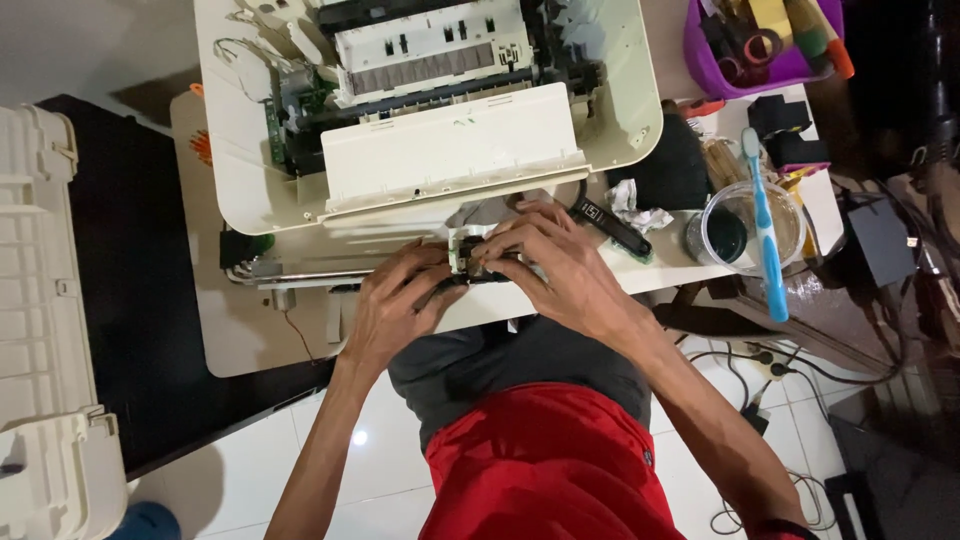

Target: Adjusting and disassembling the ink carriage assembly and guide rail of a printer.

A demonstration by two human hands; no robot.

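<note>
Both my left hand [395, 305] and right hand [555, 265] grip the small black-and-white printer carriage part [478, 258] at the desk [250, 340] edge, before the opened cream printer [430, 110]. Seating it likely needs steady fingertip pressure.

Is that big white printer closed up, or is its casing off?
Opened up. The printer has no top cover: its rollers, black rails and green circuit board lie bare, while both hands work at its front edge.
</note>
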